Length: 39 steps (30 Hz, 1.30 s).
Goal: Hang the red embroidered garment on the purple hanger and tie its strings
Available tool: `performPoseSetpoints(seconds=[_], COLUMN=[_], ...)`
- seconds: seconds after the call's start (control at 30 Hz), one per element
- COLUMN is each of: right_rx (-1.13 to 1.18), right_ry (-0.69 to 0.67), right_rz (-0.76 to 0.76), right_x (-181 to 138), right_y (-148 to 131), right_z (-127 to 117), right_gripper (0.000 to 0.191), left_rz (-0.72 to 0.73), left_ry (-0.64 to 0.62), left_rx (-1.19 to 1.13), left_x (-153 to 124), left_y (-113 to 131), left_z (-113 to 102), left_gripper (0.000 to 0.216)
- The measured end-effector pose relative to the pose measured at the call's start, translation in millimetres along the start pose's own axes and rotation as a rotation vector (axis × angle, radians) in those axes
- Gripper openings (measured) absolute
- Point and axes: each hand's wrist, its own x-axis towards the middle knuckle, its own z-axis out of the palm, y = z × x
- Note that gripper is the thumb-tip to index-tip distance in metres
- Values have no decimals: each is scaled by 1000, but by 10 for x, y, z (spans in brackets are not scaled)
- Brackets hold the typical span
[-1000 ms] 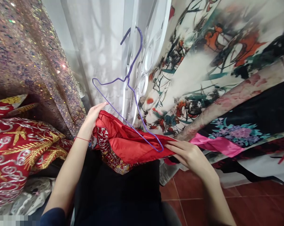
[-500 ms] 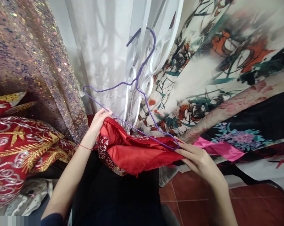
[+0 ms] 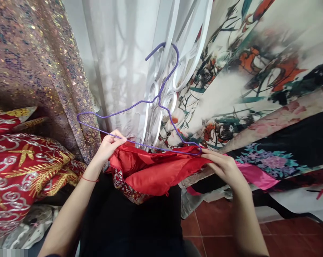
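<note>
Purple hanger (image 3: 140, 107), red garment (image 3: 153, 171), sequinned fabric (image 3: 35, 64).

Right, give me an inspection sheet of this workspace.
Surface: red tile floor at lower right; the work sits on the person's lap, on black cloth.
Job's things: purple wire hanger, hook up, bottom bar along the top edge of the red garment.
Clutter: red and gold embroidered fabric at left; pink cloth at right.
Grips: left hand pinches the hanger bar and garment edge; right hand holds the garment at the hanger's right corner.
Cables: nothing seen.
Surroundings: sequin fabric, white curtain over a white grille, floral printed fabric.
</note>
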Motion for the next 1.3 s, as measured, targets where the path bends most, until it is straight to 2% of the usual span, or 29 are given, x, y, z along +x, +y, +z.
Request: performPoseSetpoints(seconds=[0.13, 0.33, 0.5, 0.6, 0.67, 0.7, 0.77, 0.83, 0.93, 1.0, 1.07, 1.13, 1.3], right_rx=[14, 88, 197, 153, 127, 124, 105, 43, -99, -175, -212, -224, -231], right_ry=[32, 150, 230, 251, 261, 267, 255, 210, 167, 167, 169, 165, 156], right_rz=[-35, -45, -47, -46, 7, 47, 108, 106, 91, 106, 112, 98, 80], right_x=[283, 819, 1051, 1088, 1084, 1076, 1055, 1040, 1034, 1032, 1022, 1006, 988], right_y=[-48, -388, -606, -645, -660, -667, -672, -653, -568, -499, -445, -416, -382], right_z=[-26, 6, 354, 570, 641, 654, 649, 630, 611, 595, 566, 527, 462], right_gripper=[21, 20, 20, 25, 19, 17, 27, 34, 39, 42, 43, 42, 42], left_rz=[78, 101, 113, 83, 70, 66, 40, -20, -163, -238, -247, -219, -201], left_ry=[3, 54, 98, 101, 67, 38, -35, -85, -84, -94, -110, -58, 290], left_rx=[119, 146, 115, 88, 133, 191, 379, 634, 1013, 1106, 1018, 806, 122], left_x=[-97, -269, -270, -234, -220, -220, -238, -270, -316, -327, -319, -294, -155], left_y=[18, 33, 68, 120, 174, 204, 257, 289, 272, 217, 146, 87, 61], left_z=[-25, 9, 11, -10, -59, -102, -227, -386, -629, -765, -863, -907, -775], left_gripper=[29, 27, 29, 32, 32, 32, 38, 49, 53, 47, 40, 36, 26])
